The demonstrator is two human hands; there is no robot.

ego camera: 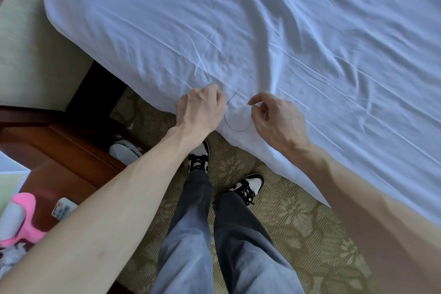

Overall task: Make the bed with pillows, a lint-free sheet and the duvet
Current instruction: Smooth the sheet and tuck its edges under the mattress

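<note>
A wrinkled white sheet point(262, 31) covers the mattress, and its near edge hangs toward the floor. A long dark hair point(235, 129) lies in a loop on the sheet at that edge, between my two hands. My left hand point(202, 110) is knuckles up with its fingers curled, and the fingertips meet the hair's upper stretch. My right hand point(276, 117) has its thumb and forefinger pinched together, and the loop's other end runs in under its fingers. No pillows or duvet are in view.
My legs and black-and-white shoes point(248, 185) stand on patterned carpet point(298, 234) close to the bed. A dark wooden nightstand point(59, 150) at the left holds a remote point(63, 210) and a pink object point(23, 219). A padded headboard point(28, 43) rises at far left.
</note>
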